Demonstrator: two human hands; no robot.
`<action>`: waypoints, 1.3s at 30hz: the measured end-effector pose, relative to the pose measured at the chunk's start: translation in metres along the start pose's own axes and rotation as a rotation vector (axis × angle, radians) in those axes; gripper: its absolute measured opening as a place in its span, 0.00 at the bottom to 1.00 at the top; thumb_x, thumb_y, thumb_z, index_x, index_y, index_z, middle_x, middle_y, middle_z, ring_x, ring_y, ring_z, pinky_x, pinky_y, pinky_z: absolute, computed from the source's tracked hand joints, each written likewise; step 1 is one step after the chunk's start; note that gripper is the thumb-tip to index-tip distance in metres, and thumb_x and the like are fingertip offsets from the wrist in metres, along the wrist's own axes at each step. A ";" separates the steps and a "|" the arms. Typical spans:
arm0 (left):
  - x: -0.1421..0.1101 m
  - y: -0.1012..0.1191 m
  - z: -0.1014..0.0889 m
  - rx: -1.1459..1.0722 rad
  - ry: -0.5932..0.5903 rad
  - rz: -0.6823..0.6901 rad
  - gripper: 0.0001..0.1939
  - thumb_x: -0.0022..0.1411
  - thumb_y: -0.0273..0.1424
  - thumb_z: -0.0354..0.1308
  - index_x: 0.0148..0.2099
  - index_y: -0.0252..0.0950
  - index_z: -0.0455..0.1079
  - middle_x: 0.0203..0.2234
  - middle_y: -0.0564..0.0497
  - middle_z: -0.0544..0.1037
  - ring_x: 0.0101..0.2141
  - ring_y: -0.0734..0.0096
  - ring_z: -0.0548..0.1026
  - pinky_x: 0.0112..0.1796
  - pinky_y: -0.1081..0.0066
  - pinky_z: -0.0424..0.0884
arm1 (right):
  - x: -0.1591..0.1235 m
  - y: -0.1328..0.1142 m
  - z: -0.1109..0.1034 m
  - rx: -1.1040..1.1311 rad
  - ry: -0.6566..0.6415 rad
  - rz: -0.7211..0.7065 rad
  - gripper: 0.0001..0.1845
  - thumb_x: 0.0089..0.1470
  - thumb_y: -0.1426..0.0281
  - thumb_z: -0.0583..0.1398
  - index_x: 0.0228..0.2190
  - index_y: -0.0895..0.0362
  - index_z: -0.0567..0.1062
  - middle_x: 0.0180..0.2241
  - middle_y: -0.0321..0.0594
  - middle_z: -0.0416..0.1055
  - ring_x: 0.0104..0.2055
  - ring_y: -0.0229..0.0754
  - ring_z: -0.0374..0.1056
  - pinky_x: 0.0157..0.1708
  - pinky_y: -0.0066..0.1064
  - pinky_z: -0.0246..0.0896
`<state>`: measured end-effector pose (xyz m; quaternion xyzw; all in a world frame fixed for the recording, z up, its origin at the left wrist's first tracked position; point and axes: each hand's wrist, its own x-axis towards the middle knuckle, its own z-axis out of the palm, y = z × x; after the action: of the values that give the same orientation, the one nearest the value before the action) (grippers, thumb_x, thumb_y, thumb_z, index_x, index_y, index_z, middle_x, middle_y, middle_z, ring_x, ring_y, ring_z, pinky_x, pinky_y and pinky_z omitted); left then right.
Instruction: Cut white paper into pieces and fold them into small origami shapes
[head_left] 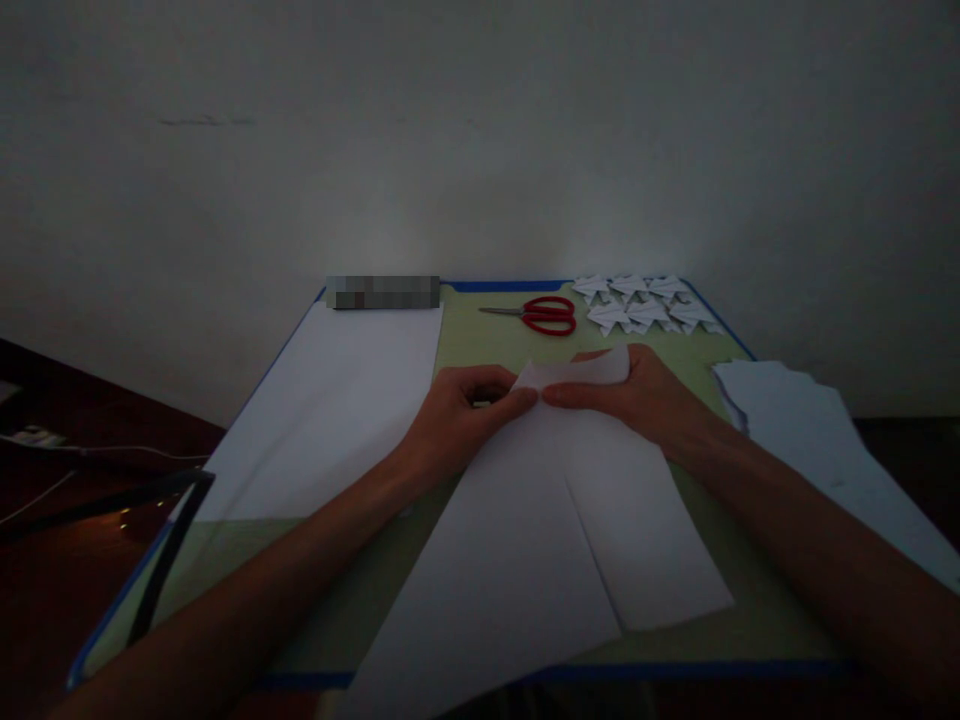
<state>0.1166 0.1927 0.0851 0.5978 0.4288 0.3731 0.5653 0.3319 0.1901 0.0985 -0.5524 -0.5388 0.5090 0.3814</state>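
Note:
A white sheet of paper (pixel 517 530) hangs from both my hands over the table's near half. Its far edge is bent up, and a slit or open seam runs from its middle down to the near edge. My left hand (pixel 469 405) pinches the far edge on the left, thumb on top. On the right, my right hand (pixel 630 390) is closed on the same edge, its thumb lying across the paper and its fingers behind. The two thumb tips nearly meet. Parts of the fingers are hidden under the paper.
Red-handled scissors (pixel 549 316) lie beyond my hands. Several folded paper pieces (pixel 645 305) stand in rows at the back right. Left is a white paper stack (pixel 330 400) with a blurred-out dark item (pixel 386 293) behind it. More sheets (pixel 810 430) overhang the table (pixel 487 345) on the right.

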 end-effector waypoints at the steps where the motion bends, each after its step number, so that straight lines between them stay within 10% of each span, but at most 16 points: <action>1: 0.000 0.000 0.000 -0.012 -0.006 -0.004 0.12 0.59 0.40 0.69 0.36 0.35 0.81 0.30 0.51 0.84 0.29 0.72 0.79 0.29 0.75 0.73 | 0.000 0.001 0.000 -0.011 0.003 -0.018 0.13 0.37 0.64 0.77 0.24 0.53 0.81 0.22 0.36 0.78 0.22 0.41 0.71 0.19 0.30 0.60; 22: 0.003 -0.003 0.003 -0.246 0.034 -0.150 0.08 0.52 0.34 0.73 0.32 0.35 0.81 0.25 0.53 0.82 0.24 0.74 0.77 0.26 0.76 0.72 | -0.003 0.001 0.004 -0.258 0.084 -0.284 0.15 0.45 0.59 0.74 0.22 0.55 0.78 0.22 0.37 0.73 0.23 0.40 0.66 0.18 0.30 0.55; 39: 0.000 0.000 0.001 -0.130 -0.010 -0.136 0.09 0.55 0.36 0.73 0.35 0.36 0.82 0.28 0.52 0.85 0.26 0.71 0.80 0.27 0.75 0.74 | -0.001 -0.003 -0.003 -0.134 0.021 -0.137 0.11 0.39 0.64 0.77 0.26 0.53 0.84 0.25 0.41 0.81 0.28 0.50 0.77 0.22 0.34 0.67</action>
<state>0.1177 0.1926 0.0852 0.5313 0.4405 0.3580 0.6289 0.3343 0.1895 0.1018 -0.5439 -0.6041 0.4386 0.3831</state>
